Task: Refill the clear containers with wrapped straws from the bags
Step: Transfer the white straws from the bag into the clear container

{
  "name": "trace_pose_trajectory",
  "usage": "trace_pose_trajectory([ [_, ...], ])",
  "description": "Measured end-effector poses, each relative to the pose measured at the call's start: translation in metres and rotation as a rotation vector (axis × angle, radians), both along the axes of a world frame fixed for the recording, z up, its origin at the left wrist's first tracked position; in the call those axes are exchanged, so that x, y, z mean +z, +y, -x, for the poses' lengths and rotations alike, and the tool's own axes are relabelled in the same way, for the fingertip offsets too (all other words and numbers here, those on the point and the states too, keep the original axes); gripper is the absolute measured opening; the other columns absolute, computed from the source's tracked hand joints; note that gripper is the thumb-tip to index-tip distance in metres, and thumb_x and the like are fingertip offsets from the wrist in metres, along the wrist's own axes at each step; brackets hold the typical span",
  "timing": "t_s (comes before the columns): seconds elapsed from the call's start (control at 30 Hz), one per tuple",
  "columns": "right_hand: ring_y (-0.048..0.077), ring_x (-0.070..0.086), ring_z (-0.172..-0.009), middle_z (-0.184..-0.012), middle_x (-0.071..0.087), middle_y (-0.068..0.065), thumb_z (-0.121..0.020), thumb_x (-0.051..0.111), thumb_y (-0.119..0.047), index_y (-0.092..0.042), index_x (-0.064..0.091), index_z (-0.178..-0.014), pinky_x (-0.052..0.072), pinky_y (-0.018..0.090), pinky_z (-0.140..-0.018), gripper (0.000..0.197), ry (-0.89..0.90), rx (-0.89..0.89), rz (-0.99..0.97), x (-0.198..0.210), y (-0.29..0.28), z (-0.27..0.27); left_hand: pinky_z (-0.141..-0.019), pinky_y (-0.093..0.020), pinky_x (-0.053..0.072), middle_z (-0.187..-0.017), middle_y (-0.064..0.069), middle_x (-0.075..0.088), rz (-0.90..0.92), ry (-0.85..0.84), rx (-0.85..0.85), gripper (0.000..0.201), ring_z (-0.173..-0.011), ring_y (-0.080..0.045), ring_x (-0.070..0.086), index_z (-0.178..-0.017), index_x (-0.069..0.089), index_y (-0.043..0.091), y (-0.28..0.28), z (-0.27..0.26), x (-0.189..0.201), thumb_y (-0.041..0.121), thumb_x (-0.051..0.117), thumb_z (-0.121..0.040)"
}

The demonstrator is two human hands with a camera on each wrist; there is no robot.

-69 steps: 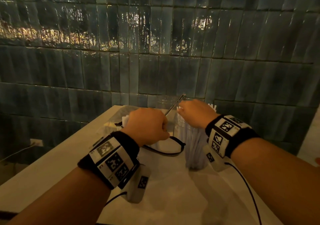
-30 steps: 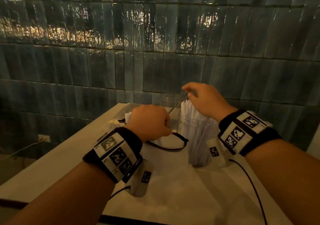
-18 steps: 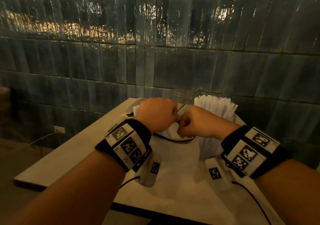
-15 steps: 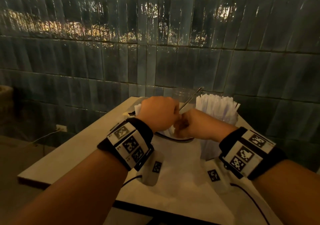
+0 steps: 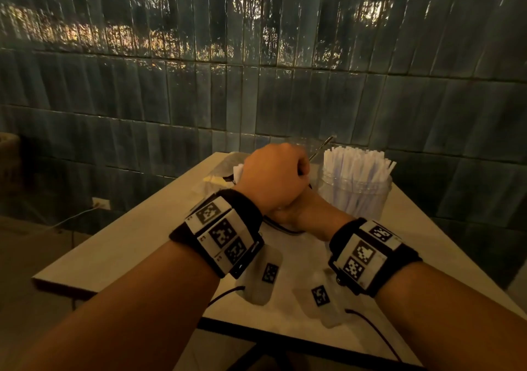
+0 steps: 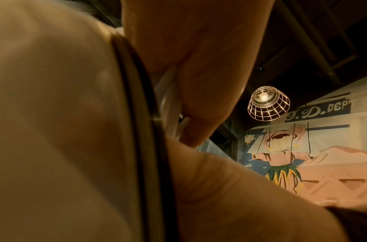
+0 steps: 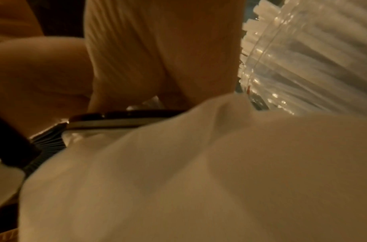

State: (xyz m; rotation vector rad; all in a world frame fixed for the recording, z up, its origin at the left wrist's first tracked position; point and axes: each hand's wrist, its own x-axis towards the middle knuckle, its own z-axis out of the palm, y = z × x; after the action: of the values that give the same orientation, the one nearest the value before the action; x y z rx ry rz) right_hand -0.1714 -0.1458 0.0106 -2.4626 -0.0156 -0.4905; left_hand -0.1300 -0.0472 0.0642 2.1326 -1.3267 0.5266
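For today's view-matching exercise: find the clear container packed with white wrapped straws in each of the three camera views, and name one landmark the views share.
Head: clear container stands right of centre on the table, just right of both hands.
Left wrist: not in it; skin, a ceiling lamp and a mural fill the picture.
Right wrist: upper right corner, tilted, seen close.
Shared landmark: the white wrapped straws fanning above the rim, upper right in the right wrist view.

1. Dark glazed tile wall fills the twelve o'clock side behind the pale table.
2. Wall outlet at nine o'clock.
3. Caged hanging lamp above a painted mural.
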Motion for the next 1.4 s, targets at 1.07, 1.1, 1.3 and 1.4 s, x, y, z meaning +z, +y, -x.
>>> trace_pose_trajectory([
  [1.07,-0.009,0.054,-0.083,-0.101,0.062,-0.006,-0.080,0.069,-0.005,-0.017,0.057,-0.115,0.046,0.007,-0.079,0.039,-0.205,-0.108,-0.225,0.006,-0.040,0.069,-0.097,-0.057,0.023,-0.121,0.021,0.058,-0.189,-0.209,-0.070,0.088,-0.118,-0.012,0.050,-0.121,0.051,0.048,-0.016,0.024,0.012,0.094,0.034,-0.048],
  [1.1,-0.013,0.053,-0.085,-0.101,0.060,-0.011,-0.080,0.071,-0.007,-0.019,0.055,-0.117,0.044,0.004,-0.079,0.042,-0.210,-0.098,-0.230,0.005,-0.040,0.069,-0.098,-0.063,0.018,-0.128,0.021,0.054,-0.224,-0.226,-0.066,0.092,-0.125,-0.013,0.044,-0.126,0.046,0.049,-0.013,0.021,0.011,0.095,0.036,-0.047],
  [1.3,0.000,0.051,-0.103,-0.113,0.053,-0.013,-0.080,0.074,-0.013,-0.029,0.041,-0.124,0.036,-0.001,-0.080,0.057,-0.171,-0.048,-0.230,0.001,-0.038,0.065,-0.109,-0.053,0.028,-0.151,0.011,0.033,-0.310,-0.102,-0.210,0.101,-0.137,-0.019,0.032,-0.146,0.017,0.047,-0.008,0.015,0.008,0.082,0.058,-0.059],
  [1.4,-0.004,0.051,-0.085,-0.097,0.052,-0.018,-0.082,0.071,-0.016,-0.026,0.048,-0.116,0.037,-0.003,-0.070,0.042,-0.128,-0.056,-0.115,-0.001,-0.034,0.062,-0.101,-0.033,0.038,-0.140,0.012,0.049,-0.328,-0.058,-0.260,0.080,-0.126,-0.014,0.047,-0.140,0.031,0.048,-0.012,0.018,0.009,0.067,0.063,-0.069],
])
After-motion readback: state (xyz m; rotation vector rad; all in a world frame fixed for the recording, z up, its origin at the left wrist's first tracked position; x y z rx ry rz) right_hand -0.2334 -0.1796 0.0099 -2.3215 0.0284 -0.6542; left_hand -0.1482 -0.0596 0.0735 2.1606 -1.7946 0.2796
